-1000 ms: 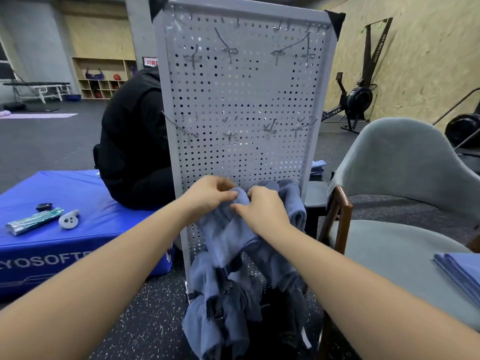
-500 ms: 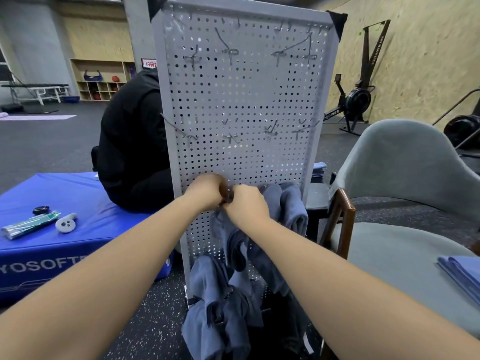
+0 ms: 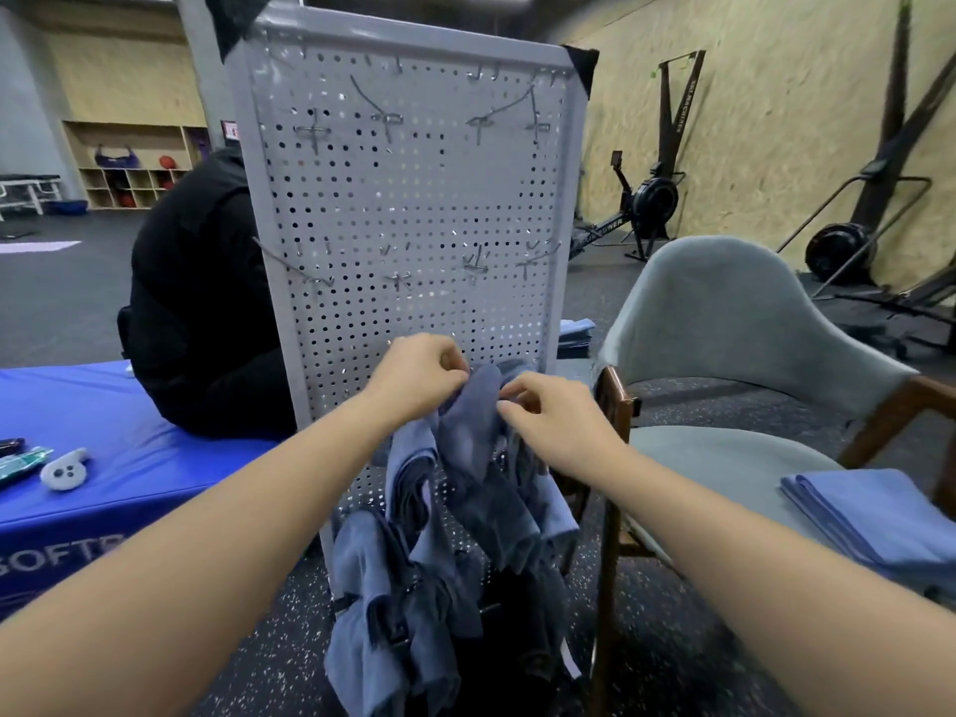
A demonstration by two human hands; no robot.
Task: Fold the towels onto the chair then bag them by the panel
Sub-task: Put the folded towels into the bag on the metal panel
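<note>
Hands have parted since a moment ago: left hand [image 3: 419,372] and right hand [image 3: 556,424] each pinch, fingers curled, the top edge of the blue towel [image 3: 473,442] hanging at the pegboard panel's [image 3: 414,199] 6 o'clock. Probably unhooking it for folding on the chair [image 3: 724,458] at 3 o'clock.

1. Pale grey perforated metal panel [image 3: 414,209]: rows of dark holes, black top-corner caps.
2. Dusty blue cloth towels [image 3: 476,489]: mottled, faded patches.
3. Grey-green padded chair [image 3: 724,313], right: brown wooden frame.
4. Bright blue mat [image 3: 103,406], left: white lettering.
5. Black rubber floor [image 3: 672,664], near: white speckles.
</note>
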